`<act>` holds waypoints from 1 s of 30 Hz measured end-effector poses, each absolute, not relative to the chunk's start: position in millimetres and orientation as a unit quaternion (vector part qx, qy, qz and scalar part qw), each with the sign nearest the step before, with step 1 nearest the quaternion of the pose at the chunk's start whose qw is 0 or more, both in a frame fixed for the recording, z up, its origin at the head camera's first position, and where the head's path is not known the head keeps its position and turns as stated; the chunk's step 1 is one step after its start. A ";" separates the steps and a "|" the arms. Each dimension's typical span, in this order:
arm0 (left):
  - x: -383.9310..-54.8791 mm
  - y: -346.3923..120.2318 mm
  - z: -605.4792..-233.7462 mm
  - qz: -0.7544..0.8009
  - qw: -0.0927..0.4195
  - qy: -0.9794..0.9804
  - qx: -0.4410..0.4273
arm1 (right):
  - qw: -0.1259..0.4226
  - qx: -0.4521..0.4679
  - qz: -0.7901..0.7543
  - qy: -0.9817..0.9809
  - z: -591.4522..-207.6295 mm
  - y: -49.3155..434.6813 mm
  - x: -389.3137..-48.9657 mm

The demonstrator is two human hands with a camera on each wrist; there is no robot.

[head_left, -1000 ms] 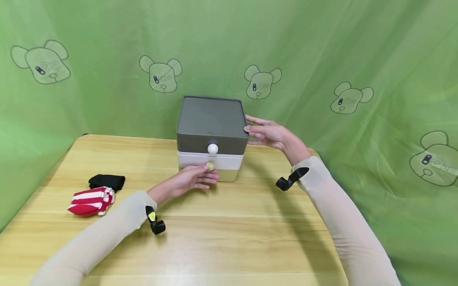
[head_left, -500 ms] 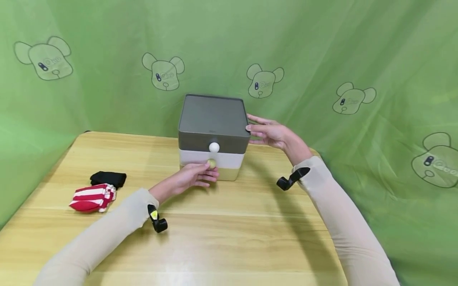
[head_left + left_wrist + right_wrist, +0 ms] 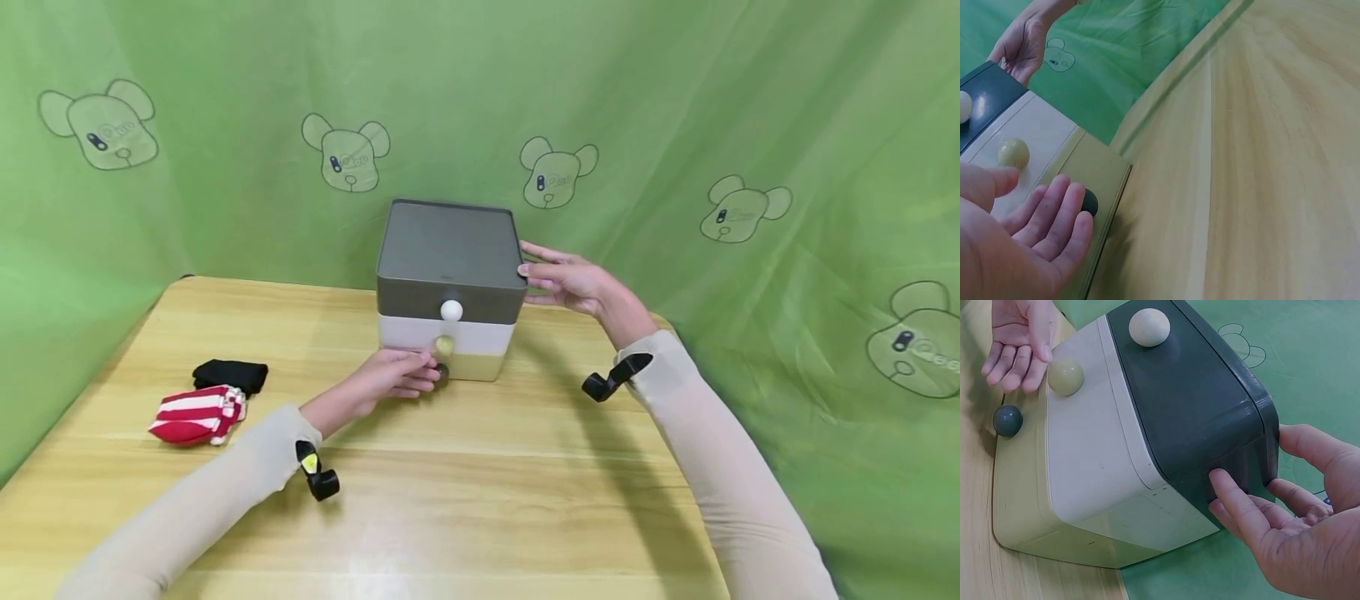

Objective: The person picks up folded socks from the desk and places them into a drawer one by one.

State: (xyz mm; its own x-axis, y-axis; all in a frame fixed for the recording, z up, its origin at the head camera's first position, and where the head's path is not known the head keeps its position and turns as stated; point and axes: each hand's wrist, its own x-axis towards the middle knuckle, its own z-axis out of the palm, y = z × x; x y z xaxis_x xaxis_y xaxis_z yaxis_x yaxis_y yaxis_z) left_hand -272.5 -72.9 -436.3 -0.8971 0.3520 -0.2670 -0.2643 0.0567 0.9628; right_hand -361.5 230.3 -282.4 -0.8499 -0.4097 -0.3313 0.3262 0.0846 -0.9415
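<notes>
A small three-tier drawer box [image 3: 453,242] stands at the back of the table. Its dark grey top drawer has a white knob [image 3: 452,311], its white middle drawer a yellow-green knob [image 3: 445,345], and its pale yellow bottom drawer a dark knob [image 3: 1008,420]. All drawer fronts look flush. My left hand [image 3: 382,381] is just in front, fingers loosely extended near the dark knob, holding nothing; in the left wrist view its fingertips partly cover that knob. My right hand [image 3: 573,285] rests against the box's right side, fingers [image 3: 1238,503] on the grey wall and thumb at the top rim.
On the left of the wooden table [image 3: 450,500] lie a folded black cloth item [image 3: 230,377] and a red-and-white striped cloth item [image 3: 197,415]. A green curtain [image 3: 450,75] with bear-head prints hangs right behind the box and along the sides.
My left hand has come off the yellow-green knob and moved slightly down and left, uncovering the dark knob. The white drawer, slightly out before, is now flush. My right hand stays put.
</notes>
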 end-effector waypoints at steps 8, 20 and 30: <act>-267.3 -75.4 -441.1 0.680 0.246 0.690 -0.027 | 0.273 -0.032 -0.675 0.685 -282.1 231.7 -361.3; -280.9 -67.8 -458.0 0.731 0.299 0.611 -0.050 | 0.274 -0.032 -0.679 0.680 -281.2 230.5 -362.3; -283.5 -58.8 -464.0 0.761 0.314 0.565 -0.053 | 0.276 -0.035 -0.680 0.679 -282.3 232.2 -362.5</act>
